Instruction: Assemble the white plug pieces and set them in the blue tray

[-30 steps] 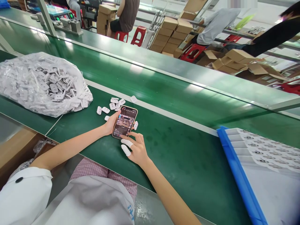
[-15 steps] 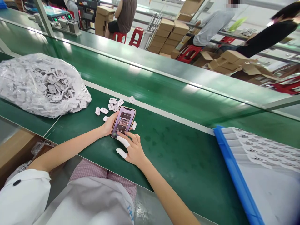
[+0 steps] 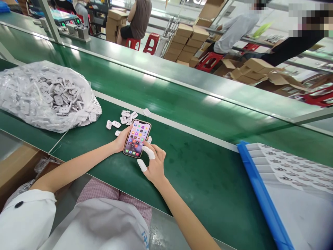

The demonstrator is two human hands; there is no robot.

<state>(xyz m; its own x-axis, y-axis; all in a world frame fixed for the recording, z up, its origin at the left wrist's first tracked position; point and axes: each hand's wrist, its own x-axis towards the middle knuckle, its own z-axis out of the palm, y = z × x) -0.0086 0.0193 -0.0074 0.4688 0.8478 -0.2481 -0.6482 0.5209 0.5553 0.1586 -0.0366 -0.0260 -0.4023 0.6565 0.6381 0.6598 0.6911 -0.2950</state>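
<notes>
A smartphone (image 3: 135,137) with app icons lit on its screen is held by my left hand (image 3: 122,139), whose fingers wrap around its left edge and back. My right hand (image 3: 154,163) is over the phone's lower right side, fingers apart, and wears white finger cots on the thumb and index finger. One fingertip is at the screen; I cannot tell whether it touches. Several small white plastic pieces (image 3: 116,124) lie on the green bench just beyond the phone, and one more (image 3: 149,139) shows by its right edge.
A clear plastic bag (image 3: 47,93) full of similar white pieces stands at the left. On the right is a blue tray (image 3: 256,187) holding white sheets with printed shapes. Past the raised green ledge (image 3: 161,71), people sit among red stools and cardboard boxes (image 3: 183,38).
The phone's screen has gone from a dark app window to a page of icons. My right hand has shifted slightly right, while my left hand keeps its hold.
</notes>
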